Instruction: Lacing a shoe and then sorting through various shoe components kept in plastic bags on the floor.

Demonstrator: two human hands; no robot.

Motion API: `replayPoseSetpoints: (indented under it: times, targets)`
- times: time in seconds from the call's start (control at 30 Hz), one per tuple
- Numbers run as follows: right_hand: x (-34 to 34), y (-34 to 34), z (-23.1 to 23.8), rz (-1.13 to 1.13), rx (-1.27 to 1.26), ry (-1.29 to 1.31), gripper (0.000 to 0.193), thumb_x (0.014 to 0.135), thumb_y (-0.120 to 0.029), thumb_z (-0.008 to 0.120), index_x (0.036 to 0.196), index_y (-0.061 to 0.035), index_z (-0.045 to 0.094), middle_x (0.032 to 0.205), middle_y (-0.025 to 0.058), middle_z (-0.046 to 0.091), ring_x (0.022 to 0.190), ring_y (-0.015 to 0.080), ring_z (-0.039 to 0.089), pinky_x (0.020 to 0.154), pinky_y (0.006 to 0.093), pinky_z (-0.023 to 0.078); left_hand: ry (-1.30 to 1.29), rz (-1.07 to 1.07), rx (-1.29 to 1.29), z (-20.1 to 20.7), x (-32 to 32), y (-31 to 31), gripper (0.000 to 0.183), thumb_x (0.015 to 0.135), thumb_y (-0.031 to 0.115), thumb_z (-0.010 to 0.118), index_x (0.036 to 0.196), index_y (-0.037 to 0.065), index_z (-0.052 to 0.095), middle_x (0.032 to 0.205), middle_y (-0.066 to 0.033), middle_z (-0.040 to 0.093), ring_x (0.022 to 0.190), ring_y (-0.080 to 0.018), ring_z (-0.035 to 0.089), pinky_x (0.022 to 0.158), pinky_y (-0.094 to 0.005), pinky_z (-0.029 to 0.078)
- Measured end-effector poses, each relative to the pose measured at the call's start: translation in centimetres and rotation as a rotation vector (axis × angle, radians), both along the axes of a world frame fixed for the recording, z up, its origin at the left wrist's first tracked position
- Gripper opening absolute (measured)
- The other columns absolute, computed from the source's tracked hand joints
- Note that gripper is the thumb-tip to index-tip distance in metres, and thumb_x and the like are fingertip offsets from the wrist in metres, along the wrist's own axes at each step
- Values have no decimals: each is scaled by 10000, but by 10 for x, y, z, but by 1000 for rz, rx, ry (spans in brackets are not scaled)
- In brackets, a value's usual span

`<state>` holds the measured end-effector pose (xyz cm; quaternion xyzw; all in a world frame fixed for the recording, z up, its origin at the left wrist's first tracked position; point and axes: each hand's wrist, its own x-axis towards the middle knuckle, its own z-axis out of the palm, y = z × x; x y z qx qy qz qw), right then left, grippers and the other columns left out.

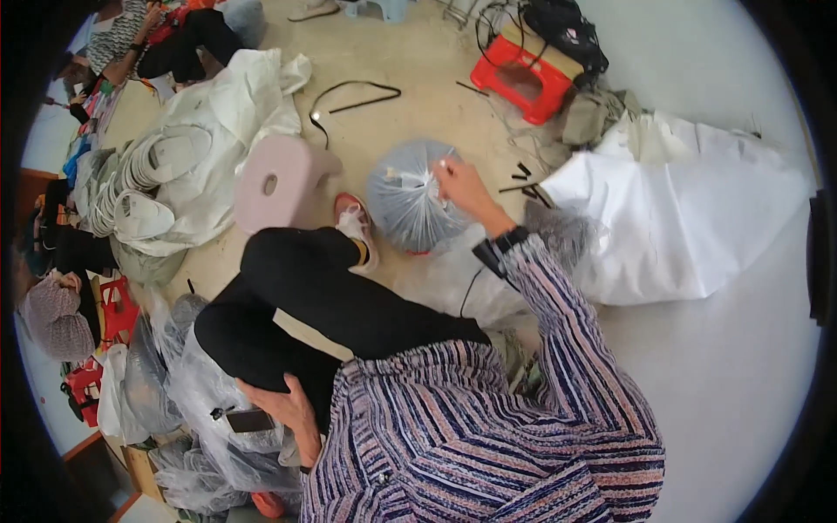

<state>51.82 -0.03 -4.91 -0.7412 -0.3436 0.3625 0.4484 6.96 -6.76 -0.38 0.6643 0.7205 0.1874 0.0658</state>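
Note:
A round, full, translucent plastic bag (405, 213) stands on the floor in front of me, its film drawn into pleats toward the top. My right hand (462, 186) is closed at that gathered top, fingers bent; the exact pinch is partly hidden. A dark band circles the right wrist. Against my thigh, at the lower left, lies my left hand (283, 405), its fingers stretched out and holding nothing. Part of that hand is covered by my leg and sleeve. My shoe (352, 222) is just left of the bag.
A pink stool (283, 183) stands left of the bag, near a white sack (248, 105) with stacked pale rings (157, 166). A red stool (523, 83) is at the far right. White sheeting (680, 218) spreads on the right; plastic bags (218, 392) crowd the left. Other people sit far left.

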Motion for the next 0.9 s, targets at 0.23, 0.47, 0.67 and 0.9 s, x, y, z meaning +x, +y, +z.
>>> replayPoseSetpoints:
  times: [0.23,0.47,0.67,0.9]
  targets:
    - [11,-70,-92,90,-54,139,168,819,-130,566,936,-10,563,803,60,591,684,113,556,592,271,453,-24,17,62,-6,1,-5,845,768,392,555,1345,-82,158,1358,-296,231,1267,-408,223,1054,-433,165]
    - [-55,-32,-141,-76,234,-568,315,761,-104,559,1050,15,523,934,190,584,869,326,565,748,376,450,-16,31,79,2,-12,-3,833,724,298,561,1333,-100,154,1338,-307,246,1245,-424,243,1050,-435,178]
    - [-52,-47,-156,116,-238,-323,351,723,-351,614,754,-3,576,665,166,585,628,331,565,557,433,404,11,85,80,-4,9,4,869,614,184,592,1323,-93,172,1299,-304,285,1206,-442,280,1026,-461,221]
    - [-81,-94,-83,853,-201,-797,348,769,-358,598,692,-19,619,611,128,581,643,170,601,607,334,450,-95,197,-100,27,11,-6,891,687,377,593,1350,-52,180,1280,-354,297,1182,-475,296,988,-496,255]
